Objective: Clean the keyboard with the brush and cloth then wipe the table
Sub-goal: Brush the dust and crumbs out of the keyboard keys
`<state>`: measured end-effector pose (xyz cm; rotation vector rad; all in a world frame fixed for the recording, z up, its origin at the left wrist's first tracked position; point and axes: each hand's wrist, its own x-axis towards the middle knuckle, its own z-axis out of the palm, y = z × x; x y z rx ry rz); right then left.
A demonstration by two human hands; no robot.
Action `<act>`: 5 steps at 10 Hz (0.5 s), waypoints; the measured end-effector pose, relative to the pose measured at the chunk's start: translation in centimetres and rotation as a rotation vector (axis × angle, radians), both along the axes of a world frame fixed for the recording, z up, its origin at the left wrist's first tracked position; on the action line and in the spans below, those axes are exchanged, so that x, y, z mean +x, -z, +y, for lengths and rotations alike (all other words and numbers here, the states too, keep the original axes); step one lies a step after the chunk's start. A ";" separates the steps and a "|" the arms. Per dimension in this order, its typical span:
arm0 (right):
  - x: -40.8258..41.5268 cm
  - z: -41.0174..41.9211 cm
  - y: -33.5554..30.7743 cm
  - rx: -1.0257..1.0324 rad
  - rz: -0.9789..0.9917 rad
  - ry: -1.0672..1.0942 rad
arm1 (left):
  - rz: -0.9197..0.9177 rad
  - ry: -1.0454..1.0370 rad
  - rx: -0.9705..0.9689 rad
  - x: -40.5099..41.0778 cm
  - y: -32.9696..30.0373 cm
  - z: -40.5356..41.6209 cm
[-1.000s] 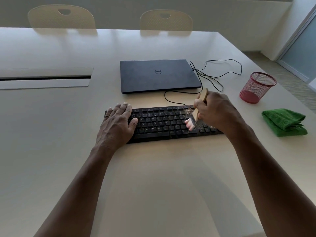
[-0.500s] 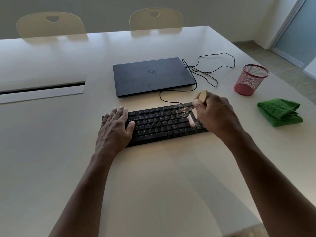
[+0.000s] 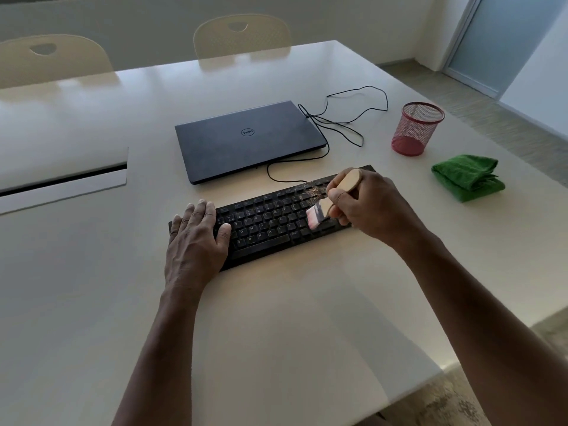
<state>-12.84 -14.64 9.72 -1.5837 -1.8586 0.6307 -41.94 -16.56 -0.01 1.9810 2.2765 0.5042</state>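
Gripping a wooden-handled brush, the right hand curls its fingers round the handle and sets the pale bristles on the keys toward the right end of the black keyboard. Brown crumbs lie on the top key rows just beside the bristles. The left hand lies flat, fingers straight and close together, pressing on the keyboard's left end, with the thumb resting on the keys. The keyboard sits slantwise on the white tabletop, its thin black cable running back past a closed dark laptop and looping loosely on the surface. A folded green cloth rests on the tabletop well to the right of the keyboard, apart from both hands. A red mesh cup stands upright behind the cloth. Two pale chairs stand at the far edge of the tabletop.
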 end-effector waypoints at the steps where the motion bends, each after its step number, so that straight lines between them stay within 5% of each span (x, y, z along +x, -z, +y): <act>1: -0.2 -0.6 0.4 -0.004 -0.017 0.009 | 0.000 0.003 0.000 0.0 -0.1 0.0; 5: -0.6 -2.4 0.4 -0.090 -0.020 -0.066 | 0.005 0.000 0.000 0.0 0.1 0.0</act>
